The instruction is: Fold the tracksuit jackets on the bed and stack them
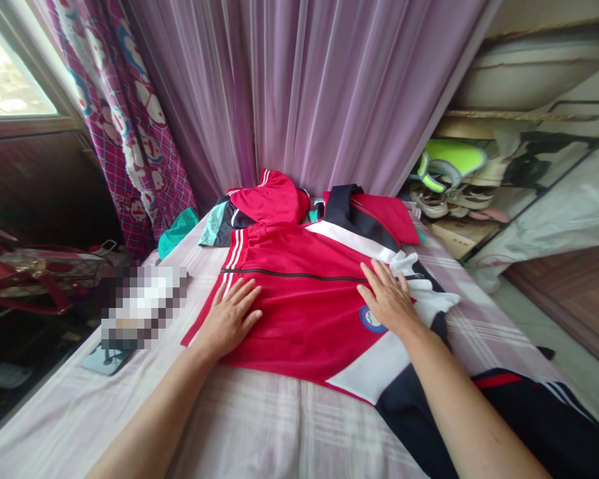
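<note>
A red zip-up jacket (299, 313) with white and navy shoulders lies front side up, its striped hem toward the left. My left hand (229, 318) rests on it near the hem, fingers spread just below the black zipper (289, 274). Across the chest, my right hand (388, 296) lies flat with fingers apart, next to the round blue badge (370, 319). A white ruffled collar (424, 293) shows to the right of that hand. One navy sleeve (409, 412) runs toward the front, partly behind my right forearm.
Behind the jacket lie a bunched red garment (279, 199) and a folded red and navy one (389, 216). Navy striped clothing (544, 412) is at the front right. A phone-like flat object (107, 357) lies left on the checked sheet (259, 426). A shoe rack (459, 199) stands right.
</note>
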Available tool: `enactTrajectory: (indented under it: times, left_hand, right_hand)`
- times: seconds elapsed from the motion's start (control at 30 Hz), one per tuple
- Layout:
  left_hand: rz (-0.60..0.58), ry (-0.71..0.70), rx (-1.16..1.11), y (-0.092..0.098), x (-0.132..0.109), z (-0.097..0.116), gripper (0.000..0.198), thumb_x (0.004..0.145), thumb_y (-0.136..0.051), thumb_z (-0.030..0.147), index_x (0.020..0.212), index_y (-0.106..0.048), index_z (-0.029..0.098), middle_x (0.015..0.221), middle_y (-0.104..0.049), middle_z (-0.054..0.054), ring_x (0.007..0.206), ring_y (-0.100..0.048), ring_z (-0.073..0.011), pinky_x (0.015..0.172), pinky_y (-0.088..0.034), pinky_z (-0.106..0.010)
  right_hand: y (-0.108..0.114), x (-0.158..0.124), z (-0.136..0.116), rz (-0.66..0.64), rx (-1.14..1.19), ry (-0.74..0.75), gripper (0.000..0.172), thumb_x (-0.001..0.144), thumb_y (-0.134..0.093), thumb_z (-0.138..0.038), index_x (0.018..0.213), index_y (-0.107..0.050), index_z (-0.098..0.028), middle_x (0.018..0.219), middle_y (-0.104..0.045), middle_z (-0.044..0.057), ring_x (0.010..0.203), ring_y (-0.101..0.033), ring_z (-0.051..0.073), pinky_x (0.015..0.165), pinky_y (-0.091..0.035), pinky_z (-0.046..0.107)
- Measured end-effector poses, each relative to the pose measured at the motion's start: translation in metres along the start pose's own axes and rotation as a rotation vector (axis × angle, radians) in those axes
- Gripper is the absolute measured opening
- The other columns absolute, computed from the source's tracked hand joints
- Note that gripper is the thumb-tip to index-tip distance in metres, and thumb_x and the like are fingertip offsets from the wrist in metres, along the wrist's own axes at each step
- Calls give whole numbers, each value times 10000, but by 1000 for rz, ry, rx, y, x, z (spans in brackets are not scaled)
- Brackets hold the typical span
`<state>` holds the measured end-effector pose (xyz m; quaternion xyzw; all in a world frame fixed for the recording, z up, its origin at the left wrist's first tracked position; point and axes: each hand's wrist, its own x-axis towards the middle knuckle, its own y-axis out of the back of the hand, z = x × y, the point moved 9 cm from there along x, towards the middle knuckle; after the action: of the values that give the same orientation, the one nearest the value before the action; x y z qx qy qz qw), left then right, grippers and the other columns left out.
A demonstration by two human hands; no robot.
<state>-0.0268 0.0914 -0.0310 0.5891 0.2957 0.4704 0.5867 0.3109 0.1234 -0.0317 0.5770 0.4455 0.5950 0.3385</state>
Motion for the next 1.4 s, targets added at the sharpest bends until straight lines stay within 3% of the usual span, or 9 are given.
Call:
enactTrajectory:
  times: [0.13,0.3,0.53,0.67,0.77,0.83,1.07,1.27,1.4]
  left_hand:
    - [-148,-93,-52,-19,-1,17,509,993,-328,531,1418,-508,318,1512,-477,-37,1438,-359,-252,1205,-175,-519]
    - [-122,-76,-75,-20,-1,10,516,989,-346,532,1419,-508,297,1504,-487,-56,1429,-373,-265,1196,-188,-546]
    - [160,-234,-171,22,-4,27,346,978,-456,390,1205,-663,230,1198,-707,-86,1135,-625,-235,1047,-428,-467]
    - [64,-364,-283,30,-15,68,254,969,-495,337,939,-724,230,907,-734,-40,836,-660,-166,803,-510,-321]
    - [-77,-415,-321,20,-28,93,190,922,-588,371,947,-720,237,924,-728,-29,840,-652,-170,765,-496,-304]
    - [-89,-396,-315,16,-34,98,174,898,-625,368,964,-719,237,974,-722,-36,886,-646,-185,789,-488,-313]
    - [54,-356,-335,19,-46,96,155,923,-572,259,820,-676,207,895,-714,-36,841,-634,-171,774,-471,-313]
    - [131,-342,-431,21,-59,99,136,943,-520,239,874,-635,210,963,-730,-43,906,-663,-168,827,-500,-317]
    - [162,-333,-408,15,-61,97,149,955,-486,252,932,-628,214,974,-731,-50,924,-670,-178,853,-511,-337]
  right_hand:
    - [7,0,-39,-73,202,198,411,952,-433,-369,1285,-650,-264,1415,-572,93,1306,-519,276,1107,-376,509]
    - [17,-8,-71,-206,471,314,231,877,-579,-314,1009,-761,-259,1110,-734,51,1034,-671,217,959,-512,372]
    - [23,-39,-89,-528,564,233,76,770,-670,-232,814,-733,-235,831,-697,-5,719,-627,136,677,-465,256]
    - [30,-72,-83,-612,541,219,100,740,-678,-212,829,-721,-230,884,-685,4,787,-618,151,722,-443,268]
    - [38,-91,-78,-605,565,209,147,727,-673,-176,861,-708,-226,949,-668,16,880,-615,167,816,-442,286]
    - [42,-98,-78,-561,558,204,137,748,-645,-157,857,-696,-224,968,-652,23,924,-604,175,862,-432,300]
    - [45,-101,-86,-406,451,251,147,861,-517,-166,748,-597,-215,868,-640,26,879,-582,183,841,-428,330]
    - [44,-114,-69,-368,476,221,124,829,-560,-193,930,-620,-232,1184,-639,56,1137,-564,214,1008,-405,375]
    - [42,-118,-69,-352,430,209,117,862,-522,-208,837,-635,-227,1225,-621,68,1187,-547,220,1036,-392,391]
